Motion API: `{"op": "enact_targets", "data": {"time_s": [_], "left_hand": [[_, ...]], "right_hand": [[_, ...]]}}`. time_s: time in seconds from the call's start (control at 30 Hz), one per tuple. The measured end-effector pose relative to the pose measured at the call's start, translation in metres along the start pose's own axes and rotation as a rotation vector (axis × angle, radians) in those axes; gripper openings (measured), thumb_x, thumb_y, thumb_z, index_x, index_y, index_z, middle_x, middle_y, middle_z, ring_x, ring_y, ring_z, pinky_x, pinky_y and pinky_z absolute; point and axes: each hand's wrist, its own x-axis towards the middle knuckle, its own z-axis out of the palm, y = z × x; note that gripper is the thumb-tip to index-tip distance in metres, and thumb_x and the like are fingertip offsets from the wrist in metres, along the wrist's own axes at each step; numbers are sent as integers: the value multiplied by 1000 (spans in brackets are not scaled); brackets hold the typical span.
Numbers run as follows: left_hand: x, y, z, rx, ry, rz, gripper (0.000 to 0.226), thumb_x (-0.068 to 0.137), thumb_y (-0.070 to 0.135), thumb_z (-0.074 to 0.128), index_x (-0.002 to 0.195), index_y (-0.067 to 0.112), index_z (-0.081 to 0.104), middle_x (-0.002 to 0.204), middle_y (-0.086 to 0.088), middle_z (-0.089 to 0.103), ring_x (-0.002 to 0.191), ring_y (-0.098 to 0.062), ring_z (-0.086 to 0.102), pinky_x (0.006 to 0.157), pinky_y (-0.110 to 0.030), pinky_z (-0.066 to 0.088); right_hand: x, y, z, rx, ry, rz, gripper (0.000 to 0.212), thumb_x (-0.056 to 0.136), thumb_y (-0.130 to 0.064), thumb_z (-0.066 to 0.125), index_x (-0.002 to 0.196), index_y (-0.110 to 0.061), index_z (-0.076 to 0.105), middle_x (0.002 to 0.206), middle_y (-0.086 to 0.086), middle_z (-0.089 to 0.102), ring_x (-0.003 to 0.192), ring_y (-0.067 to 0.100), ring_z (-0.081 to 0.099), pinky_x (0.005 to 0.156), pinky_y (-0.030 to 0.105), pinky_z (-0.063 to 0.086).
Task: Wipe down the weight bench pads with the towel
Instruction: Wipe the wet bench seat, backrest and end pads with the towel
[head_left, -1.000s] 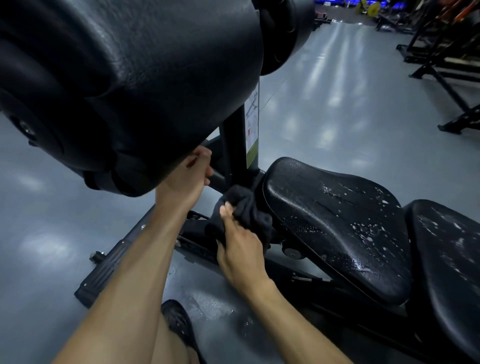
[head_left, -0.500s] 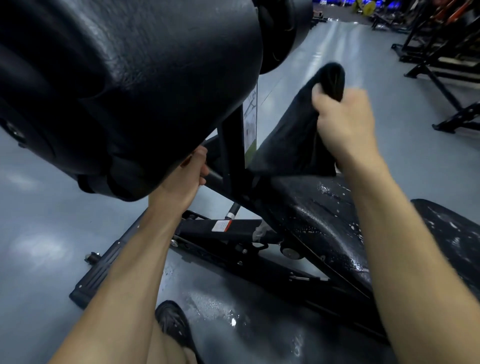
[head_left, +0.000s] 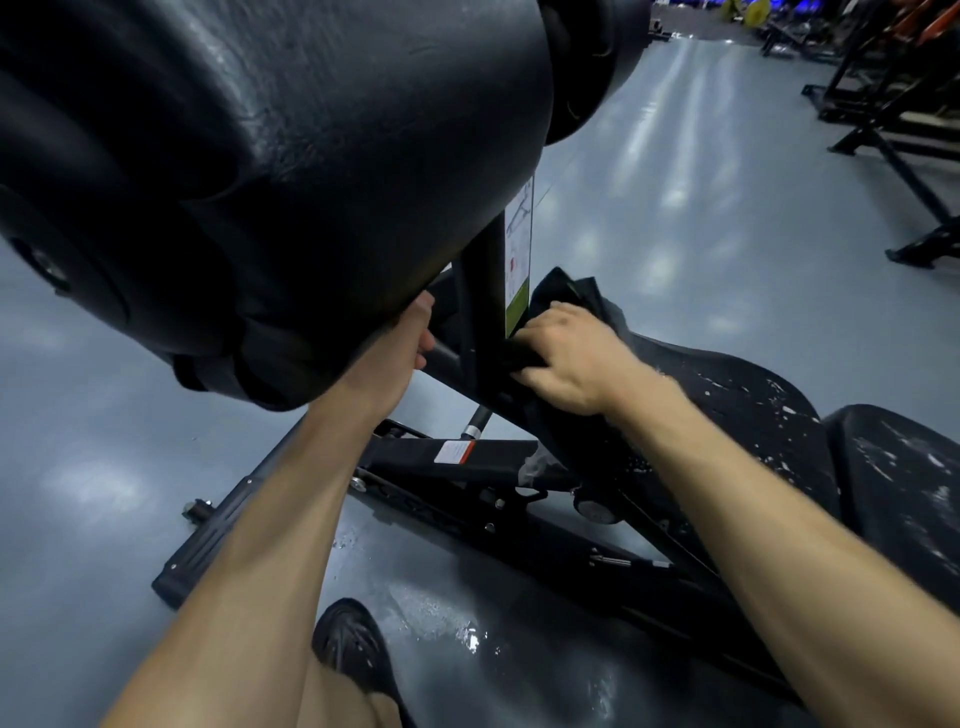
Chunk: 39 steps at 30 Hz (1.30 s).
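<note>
A big black roller pad (head_left: 291, 171) fills the upper left, close to the camera. My left hand (head_left: 400, 353) reaches up under its lower edge, fingers hidden behind it. My right hand (head_left: 566, 358) presses a dark towel (head_left: 582, 296) onto the front end of the black seat pad (head_left: 737, 410), right beside the upright post (head_left: 483, 312). The seat pad carries white foam flecks. A second black pad (head_left: 904, 478), also flecked, lies to its right.
The bench's black base frame (head_left: 467, 467) and foot bar (head_left: 223, 530) lie on the grey floor, with a wet patch (head_left: 447, 623) near my shoe (head_left: 353, 649). Black rack legs (head_left: 893, 130) stand at the upper right. An instruction label (head_left: 519, 249) is on the post.
My right hand held the towel high above the seat half a second ago and has come down onto the seat's front end. My left hand stayed under the roller pad.
</note>
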Motion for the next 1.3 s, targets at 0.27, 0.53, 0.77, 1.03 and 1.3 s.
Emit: {"op": "enact_targets", "data": {"time_s": [0.27, 0.53, 0.77, 1.03, 1.3], "left_hand": [[-1, -5, 26, 5, 42, 162, 12, 98, 20, 59, 94, 16, 70, 67, 3, 67, 55, 2, 59, 55, -14, 49], [0, -8, 14, -87, 166, 75, 22, 99, 26, 60, 78, 31, 68, 53, 13, 63, 49, 2, 55, 68, -28, 52], [5, -12, 7, -70, 216, 74, 27, 97, 34, 61, 72, 23, 66, 58, 6, 61, 55, -10, 57, 70, -37, 50], [-5, -8, 14, -158, 161, 104, 24, 98, 22, 61, 75, 25, 67, 53, 8, 59, 50, -2, 54, 60, -25, 49], [-18, -6, 40, -12, -26, 218, 12, 96, 22, 62, 91, 25, 72, 62, 4, 67, 60, -5, 64, 63, -26, 59]], "right_hand": [[-30, -26, 16, -11, 108, -106, 37, 81, -41, 54, 99, -14, 72, 98, 2, 72, 106, 25, 63, 118, 41, 29], [-38, -38, 9, 465, 520, 215, 18, 85, -20, 62, 103, -19, 64, 96, -2, 62, 89, 24, 56, 74, 35, 41], [-3, -91, 47, -42, 550, 307, 23, 65, -14, 70, 87, -13, 63, 97, 9, 56, 84, 31, 54, 84, 44, 40], [-43, -70, 15, 327, 508, 296, 11, 80, -24, 70, 89, -19, 72, 89, -2, 60, 81, 23, 58, 72, 34, 41], [-95, 56, -97, 1204, 1016, 794, 43, 79, -57, 72, 66, -17, 68, 77, -4, 64, 75, 13, 61, 74, 41, 55]]}}
